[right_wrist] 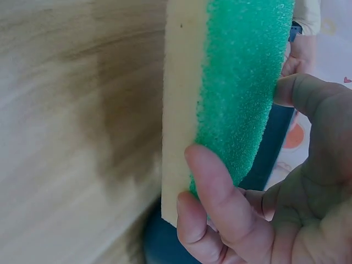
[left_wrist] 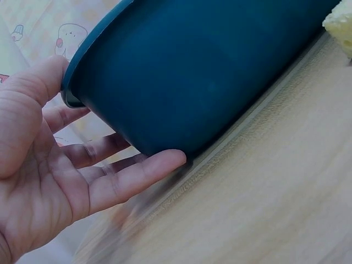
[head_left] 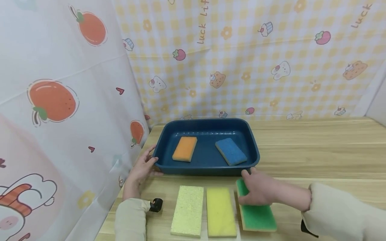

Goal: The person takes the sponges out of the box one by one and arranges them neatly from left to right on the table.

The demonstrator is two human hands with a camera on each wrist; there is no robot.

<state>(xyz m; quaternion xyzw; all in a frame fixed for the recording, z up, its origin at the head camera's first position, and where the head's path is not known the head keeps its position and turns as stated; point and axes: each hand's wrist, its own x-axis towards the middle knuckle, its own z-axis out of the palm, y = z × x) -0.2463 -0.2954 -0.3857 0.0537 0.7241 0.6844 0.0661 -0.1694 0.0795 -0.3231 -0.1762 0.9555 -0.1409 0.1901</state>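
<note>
In the head view my right hand (head_left: 260, 188) grips a green sponge (head_left: 257, 217) with a pale underside. Close up, in the right wrist view, thumb and fingers hold the sponge (right_wrist: 239, 88) by its edges, tilted over the wood. My left hand (head_left: 143, 169) rests at the left front corner of a dark blue rectangular pan (head_left: 203, 171). The left wrist view shows its thumb at the pan's rim and its fairly straight fingers (left_wrist: 135, 179) against the outer wall. Inside the pan lie an orange sponge (head_left: 185, 149) and a blue sponge (head_left: 231, 151), apart from each other.
A pale yellow sponge (head_left: 187, 211) and a brighter yellow sponge (head_left: 221, 212) lie side by side in front of the pan, left of the green one. The wooden table (head_left: 316, 150) extends to the right. A patterned cloth (head_left: 241, 67) hangs behind and at the left.
</note>
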